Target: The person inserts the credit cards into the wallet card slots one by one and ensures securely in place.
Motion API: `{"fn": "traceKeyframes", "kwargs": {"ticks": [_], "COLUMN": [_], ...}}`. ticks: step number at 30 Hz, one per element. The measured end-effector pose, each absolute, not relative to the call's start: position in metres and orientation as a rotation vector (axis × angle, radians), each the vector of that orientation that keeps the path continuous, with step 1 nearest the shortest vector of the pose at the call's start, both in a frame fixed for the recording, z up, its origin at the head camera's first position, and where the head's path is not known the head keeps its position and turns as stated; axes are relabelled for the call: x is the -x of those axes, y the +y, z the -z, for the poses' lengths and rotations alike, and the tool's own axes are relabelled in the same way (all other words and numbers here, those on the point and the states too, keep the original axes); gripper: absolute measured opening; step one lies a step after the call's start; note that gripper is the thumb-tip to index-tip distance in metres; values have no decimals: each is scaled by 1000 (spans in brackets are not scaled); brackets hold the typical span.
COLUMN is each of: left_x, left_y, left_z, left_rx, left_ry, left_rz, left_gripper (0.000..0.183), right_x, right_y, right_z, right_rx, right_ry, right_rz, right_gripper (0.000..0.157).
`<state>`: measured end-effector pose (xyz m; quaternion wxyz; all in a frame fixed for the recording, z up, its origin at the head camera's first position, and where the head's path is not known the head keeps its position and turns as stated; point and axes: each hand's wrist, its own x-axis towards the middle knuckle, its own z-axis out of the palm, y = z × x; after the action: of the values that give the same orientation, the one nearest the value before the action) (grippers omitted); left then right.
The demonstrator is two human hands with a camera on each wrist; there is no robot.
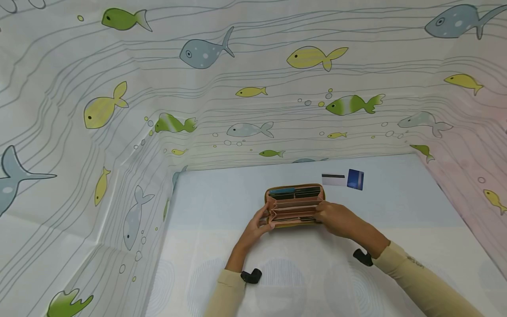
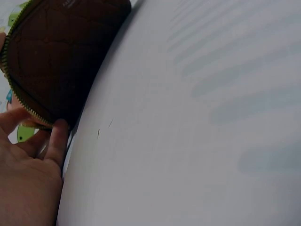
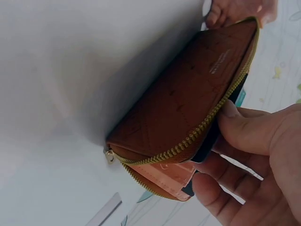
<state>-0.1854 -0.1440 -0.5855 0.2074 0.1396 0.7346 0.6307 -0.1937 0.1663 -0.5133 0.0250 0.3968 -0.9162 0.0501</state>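
A brown zip-around wallet (image 1: 297, 204) lies spread wide on the table, its pink inner compartments facing up. My left hand (image 1: 253, 229) grips its left end, with fingers by the zipper corner in the left wrist view. At the right end is my right hand (image 1: 336, 218). In the right wrist view, its thumb and fingers pinch a dark card (image 3: 207, 143) beside the brass zipper teeth (image 3: 190, 139); the card's lower part is hidden inside the wallet. Several cards sit in the far slots (image 1: 282, 193).
Beyond the wallet to the right, a white card with a dark stripe (image 1: 333, 180) lies beside a blue card (image 1: 355, 179). A fish-patterned sheet (image 1: 253, 110) rises behind and at both sides of the pale table (image 1: 222, 198).
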Motion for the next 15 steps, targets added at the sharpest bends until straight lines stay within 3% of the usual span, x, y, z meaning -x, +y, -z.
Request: {"fn": "traceKeyframes", "kwargs": {"ticks": [6, 15], "left_x": [191, 192], "left_y": [-142, -142], "left_z": [617, 620], "left_rx": [-369, -394], "left_ry": [2099, 2117], "left_rz": [-1791, -1784], "left_gripper": [74, 74], "right_x": [195, 198], "right_y": [170, 166], "right_z": [512, 508], "right_rx": [-1252, -1119], "right_ry": [-2867, -2990], "right_rz": [-253, -302], "right_gripper": [20, 21]}}
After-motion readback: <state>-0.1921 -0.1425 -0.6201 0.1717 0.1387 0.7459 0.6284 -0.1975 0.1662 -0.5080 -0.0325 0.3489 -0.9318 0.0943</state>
